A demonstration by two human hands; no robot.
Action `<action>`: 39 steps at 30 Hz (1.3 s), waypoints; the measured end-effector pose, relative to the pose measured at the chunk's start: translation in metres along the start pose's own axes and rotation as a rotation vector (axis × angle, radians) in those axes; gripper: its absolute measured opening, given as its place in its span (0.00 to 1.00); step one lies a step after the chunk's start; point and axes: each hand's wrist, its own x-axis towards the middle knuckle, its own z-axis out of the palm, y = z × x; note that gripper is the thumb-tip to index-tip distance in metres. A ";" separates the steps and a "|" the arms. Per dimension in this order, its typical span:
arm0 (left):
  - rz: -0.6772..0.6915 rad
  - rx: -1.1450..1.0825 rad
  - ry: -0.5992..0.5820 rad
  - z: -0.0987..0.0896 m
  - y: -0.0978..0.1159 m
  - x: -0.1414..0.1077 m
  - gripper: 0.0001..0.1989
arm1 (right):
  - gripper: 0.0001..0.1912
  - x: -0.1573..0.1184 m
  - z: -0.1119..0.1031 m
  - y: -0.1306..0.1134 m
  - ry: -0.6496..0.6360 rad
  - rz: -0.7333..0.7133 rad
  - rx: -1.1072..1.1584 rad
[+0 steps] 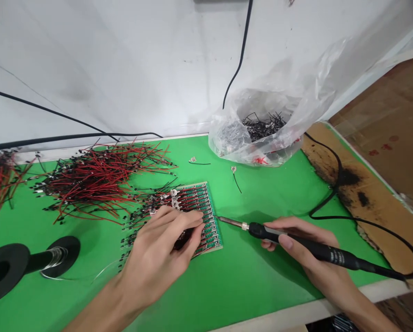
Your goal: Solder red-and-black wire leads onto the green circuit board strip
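As we look down, our left hand (156, 263) holds its fingers (189, 226) together on red-and-black wires (182, 203) across a green circuit-board panel (215, 235); just right of the panel, our right hand (306, 249) clamps a soldering iron (313, 246). Left of the panel lies a wire heap (99, 184); beyond it sits a plastic bag (258, 133).

Green mat (262, 193): wire heap (96, 184), circuit board (215, 235), plastic bag (227, 138).
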 end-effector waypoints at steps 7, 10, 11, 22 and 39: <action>0.018 0.000 0.017 0.000 0.000 -0.001 0.12 | 0.08 0.001 -0.003 0.005 -0.030 -0.055 -0.031; 0.020 -0.001 0.017 0.000 0.000 0.000 0.11 | 0.08 0.000 -0.003 0.006 -0.023 -0.061 -0.041; 0.019 0.001 0.016 0.000 0.000 0.000 0.11 | 0.08 -0.001 -0.002 0.005 -0.002 -0.054 -0.043; 0.026 -0.012 -0.037 0.000 0.000 0.000 0.11 | 0.09 0.001 -0.003 0.013 -0.056 -0.226 -0.143; 0.015 0.044 -0.091 -0.002 0.002 -0.001 0.08 | 0.12 0.000 0.003 0.005 0.009 -0.464 -0.368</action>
